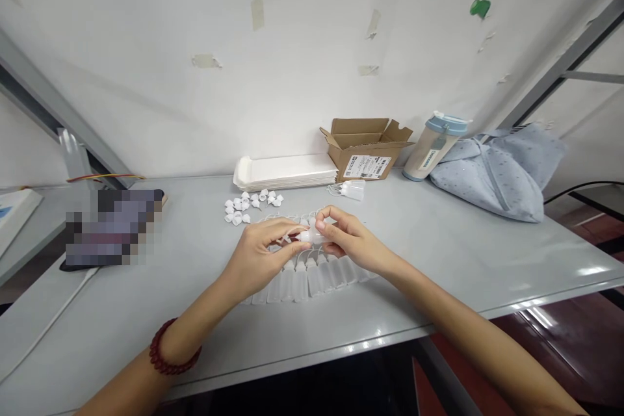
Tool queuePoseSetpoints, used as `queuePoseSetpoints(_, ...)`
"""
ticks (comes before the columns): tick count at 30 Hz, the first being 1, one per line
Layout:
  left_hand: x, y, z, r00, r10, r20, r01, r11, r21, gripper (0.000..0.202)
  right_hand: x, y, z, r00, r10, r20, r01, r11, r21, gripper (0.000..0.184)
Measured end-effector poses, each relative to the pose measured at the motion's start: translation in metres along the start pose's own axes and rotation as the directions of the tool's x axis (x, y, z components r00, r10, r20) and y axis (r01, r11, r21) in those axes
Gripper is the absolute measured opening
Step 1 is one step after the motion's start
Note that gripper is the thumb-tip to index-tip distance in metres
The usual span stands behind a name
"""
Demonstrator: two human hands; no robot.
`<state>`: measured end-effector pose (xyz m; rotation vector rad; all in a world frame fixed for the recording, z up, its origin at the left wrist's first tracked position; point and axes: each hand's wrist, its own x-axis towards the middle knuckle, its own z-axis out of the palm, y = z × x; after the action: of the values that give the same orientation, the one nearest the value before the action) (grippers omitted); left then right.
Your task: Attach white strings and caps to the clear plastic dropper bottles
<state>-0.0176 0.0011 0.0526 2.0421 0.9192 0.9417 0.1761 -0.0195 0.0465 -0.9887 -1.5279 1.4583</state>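
Between my two hands a small translucent squeeze bottle (318,234) lies on its side, its white tip pointing left. My left hand (266,252) pinches the white cap end (304,236) with thumb and fingers. My right hand (351,239) is closed around the bottle's body. Just below and behind my hands, a row of similar bottles (301,283) with white caps and thin loops lies on the table, partly covered by my fingers. Beyond my left hand sits a loose group of small white caps (237,216).
A stack of white trays (287,172) and an open cardboard box (368,155) stand against the wall. Near the box lie a few bottles (353,190). A tumbler (433,146) and a blue cloth bag (487,175) are at right. A blurred phone (114,227) with a cable lies left.
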Motion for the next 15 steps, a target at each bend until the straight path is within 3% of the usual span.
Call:
queuePoseSetpoints(4,-0.0002,0.0004,-0.0012,0.99,-0.096,0.099,0.102,0.993,-0.06,0.018,-0.001,-0.0025,0.0005,1.0,-0.016,-0.022,0.016,1.0,0.001,0.027)
queuePoseSetpoints(11,0.0014,0.0054,-0.0073,0.959,-0.155,0.236,0.185,0.977,-0.107,0.036,-0.0019,-0.0049,0.0024,0.999,-0.034,0.012,0.034,0.999,-0.005,0.029)
queuePoseSetpoints(15,0.0008,0.0034,-0.0041,0.985,-0.093,0.145,0.097,0.995,-0.022,0.031,-0.0017,-0.0034,0.0011,1.0,-0.006,0.009,0.006,1.0,-0.009,0.029)
